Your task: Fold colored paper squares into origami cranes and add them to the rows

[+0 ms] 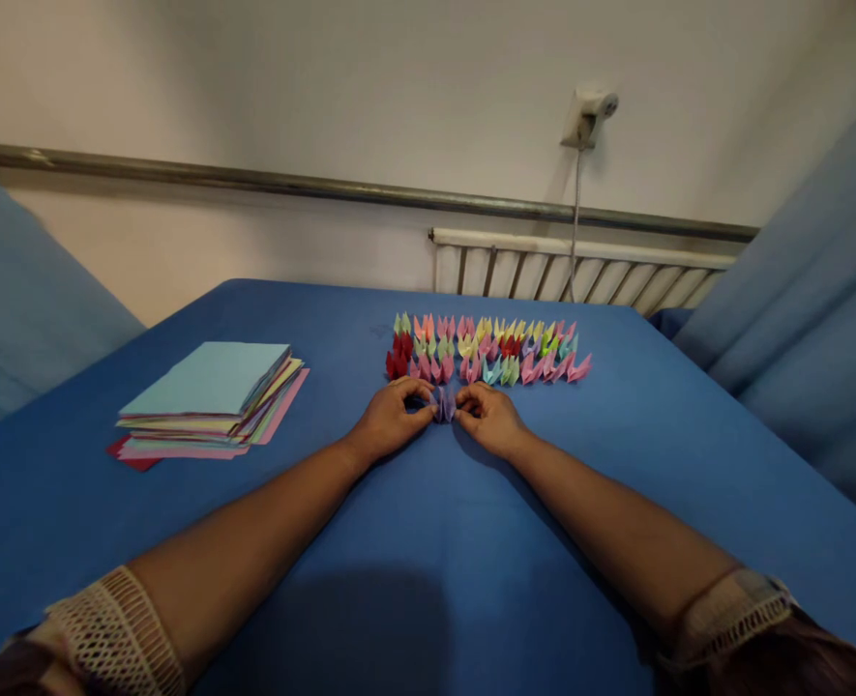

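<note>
Between my hands stands a small purple origami crane point(444, 404) on the blue cloth. My left hand point(397, 416) pinches its left side with thumb and forefinger. From the other side, my right hand point(490, 418) pinches its right edge, fingers curled. Just beyond are rows of folded paper cranes point(489, 350) in pink, red, yellow, green and light blue, set close together. The purple crane sits in front of the nearest row, toward its left part. My fingers hide some of its edges.
A stack of coloured square paper point(210, 382), light blue on top, lies to the left on the blue-covered table point(428, 561). Behind the table are a metal rail point(326, 193), a radiator point(544, 266) and a plugged-in socket point(585, 118). Blue curtains point(819, 290) hang at both sides.
</note>
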`<state>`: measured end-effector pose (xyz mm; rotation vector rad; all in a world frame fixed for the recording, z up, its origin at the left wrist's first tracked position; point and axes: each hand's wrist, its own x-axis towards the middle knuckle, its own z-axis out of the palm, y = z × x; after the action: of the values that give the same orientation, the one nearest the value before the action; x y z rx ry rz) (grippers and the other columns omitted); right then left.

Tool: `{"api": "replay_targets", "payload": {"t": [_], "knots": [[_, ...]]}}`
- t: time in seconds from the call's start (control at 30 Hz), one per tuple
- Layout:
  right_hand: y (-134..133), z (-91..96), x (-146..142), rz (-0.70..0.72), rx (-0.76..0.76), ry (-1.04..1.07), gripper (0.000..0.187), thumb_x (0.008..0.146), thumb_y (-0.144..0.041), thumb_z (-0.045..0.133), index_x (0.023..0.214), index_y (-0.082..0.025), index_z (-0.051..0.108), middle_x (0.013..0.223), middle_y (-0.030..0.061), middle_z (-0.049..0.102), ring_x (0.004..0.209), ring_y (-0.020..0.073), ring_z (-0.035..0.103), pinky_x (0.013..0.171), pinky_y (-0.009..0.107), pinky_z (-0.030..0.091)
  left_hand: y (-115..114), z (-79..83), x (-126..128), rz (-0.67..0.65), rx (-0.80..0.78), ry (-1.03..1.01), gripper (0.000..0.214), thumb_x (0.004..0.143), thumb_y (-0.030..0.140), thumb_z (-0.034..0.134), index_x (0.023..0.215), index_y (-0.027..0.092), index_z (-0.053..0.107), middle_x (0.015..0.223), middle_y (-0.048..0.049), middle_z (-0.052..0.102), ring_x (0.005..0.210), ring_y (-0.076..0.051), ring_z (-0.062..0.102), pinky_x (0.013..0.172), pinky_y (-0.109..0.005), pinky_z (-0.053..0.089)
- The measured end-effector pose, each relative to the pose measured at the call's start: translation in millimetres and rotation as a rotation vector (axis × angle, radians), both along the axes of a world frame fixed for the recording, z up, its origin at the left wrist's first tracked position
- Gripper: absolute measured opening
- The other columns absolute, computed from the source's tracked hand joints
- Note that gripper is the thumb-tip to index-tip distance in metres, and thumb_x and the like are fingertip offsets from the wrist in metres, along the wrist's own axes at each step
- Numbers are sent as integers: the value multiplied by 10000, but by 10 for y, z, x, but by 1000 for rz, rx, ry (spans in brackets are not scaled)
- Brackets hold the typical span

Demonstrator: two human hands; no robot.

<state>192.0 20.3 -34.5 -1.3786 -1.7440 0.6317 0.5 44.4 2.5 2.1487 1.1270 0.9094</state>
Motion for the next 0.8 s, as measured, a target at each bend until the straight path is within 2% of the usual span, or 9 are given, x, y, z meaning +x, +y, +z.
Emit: {"api": "replay_targets", "payload": {"t": [0.2,0.4,0.67,0.8], "knots": [[-14,7,-15,2,-12,92,183,706,-143,622,885,-178,608,785,1,629,670,131,587,670,269,476,-49,58,-1,-38,-62,-78,122,723,205,614,839,176,638,967,-59,693,946,-208,645,903,-366,489],[8,-33,-16,-6,-8,108,163,723,-233,677,857,-192,594,817,0,622,685,128,583,677,274,482,-27,23,-21,21,-82,-125,205,729,206,595,926,170,636,1005,-73,696,970,-212,651,928,-385,490],[19,-40,-17,27,38,95,65,754,-199,649,792,-187,598,795,-12,564,654,108,549,639,245,458,-43,18,-15,30,-45,-111,168,743,246,625,896,180,644,943,-49,700,894,-195,658,860,-352,512],[15,-47,-23,43,53,75,70,753,-188,656,765,-186,587,782,-15,557,656,107,545,646,246,455,-4,-50,-28,-13,17,-57,71,764,228,599,800,186,645,843,-21,675,811,-166,635,801,-318,500]]}}
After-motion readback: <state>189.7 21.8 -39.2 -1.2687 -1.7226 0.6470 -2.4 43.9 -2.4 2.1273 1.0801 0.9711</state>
